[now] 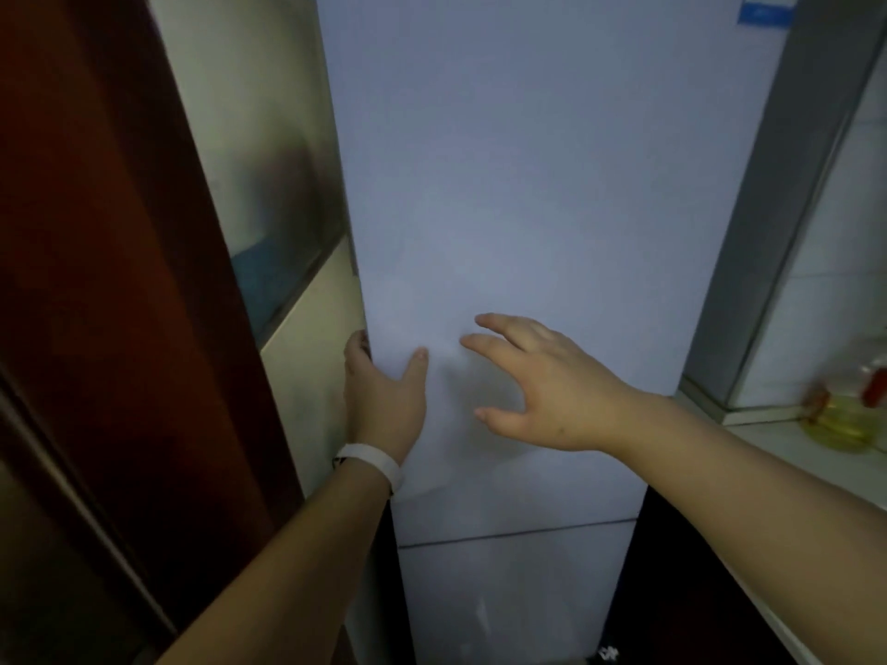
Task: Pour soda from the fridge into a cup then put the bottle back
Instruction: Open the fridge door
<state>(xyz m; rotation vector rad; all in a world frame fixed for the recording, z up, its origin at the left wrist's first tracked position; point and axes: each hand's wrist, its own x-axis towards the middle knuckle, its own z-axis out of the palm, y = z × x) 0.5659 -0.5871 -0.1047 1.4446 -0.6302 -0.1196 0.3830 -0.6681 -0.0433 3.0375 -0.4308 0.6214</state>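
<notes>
Far left we're seeing a dark red-brown door (96, 280), then a pale wall (307, 376) w/ a steel-edged recess, just beside the fridge.

Our left hand (384, 400) is gripping the left edge of the fridge door (528, 208): fingers are curling round behind the edge, thumb is lying flat on the front. A white wristband (372, 465) is sitting on that wrist. The door is looking closed or barely cracked; can't tell which from here.

Our right hand (542, 381) is hovering near the door front, fingers spread apart & relaxed, holding nothing. Can't tell if the fingertips are touching the panel.

Below the hands a seam is splitting the upper door from a lower door (509, 597). Far right, a counter (787, 448) is carrying a yellowish bottle (845, 419), blurry, prob. oil or soap, not our soda.

Progress: we're judging this as the very start. Soda bottle & cup aren't in view; bottle is presumably inside the fridge. Nothing's done yet. Left to do: open door, take bottle, pour, put it back, shut door.
</notes>
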